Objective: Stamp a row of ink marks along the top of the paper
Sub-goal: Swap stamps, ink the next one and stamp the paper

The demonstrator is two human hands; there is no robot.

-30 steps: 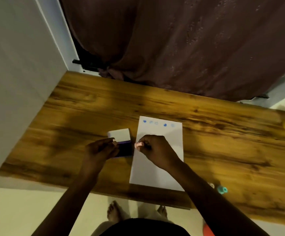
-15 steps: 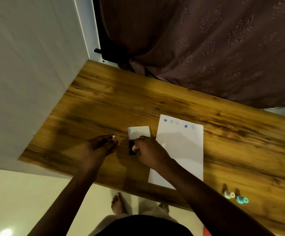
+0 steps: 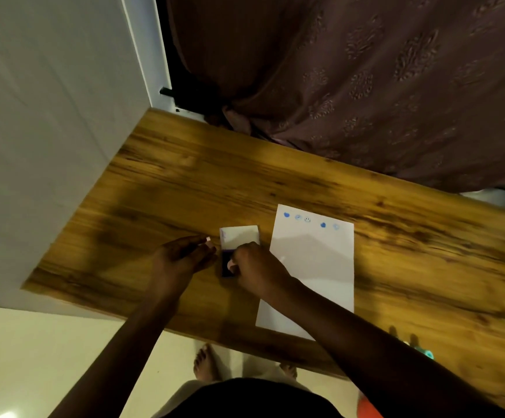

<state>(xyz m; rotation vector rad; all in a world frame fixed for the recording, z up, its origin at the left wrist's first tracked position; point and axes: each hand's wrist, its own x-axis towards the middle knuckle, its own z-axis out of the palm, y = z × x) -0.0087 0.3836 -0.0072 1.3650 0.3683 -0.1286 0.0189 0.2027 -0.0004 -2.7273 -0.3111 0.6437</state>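
Observation:
A white paper sheet [image 3: 314, 267] lies on the wooden table [image 3: 184, 182], with several blue stamp marks [image 3: 307, 219] in a row along its top edge. Left of it sits an ink pad [image 3: 226, 268] with its white lid [image 3: 240, 235] flipped open away from me. My right hand [image 3: 257, 273] is closed around a small pinkish stamp [image 3: 231, 263], which it holds down on the dark pad. My left hand [image 3: 181, 256] rests just left of the pad with its fingers loosely curled, holding nothing.
A small teal stamp [image 3: 426, 353] stands near the table's front edge on the right, partly hidden behind my right forearm. A brown curtain [image 3: 350, 86] hangs behind the table and a white wall [image 3: 49, 131] borders its left side.
My right hand has moved left with the stamp, from the paper onto the ink pad. My left hand has let go of the pad and drawn slightly left.

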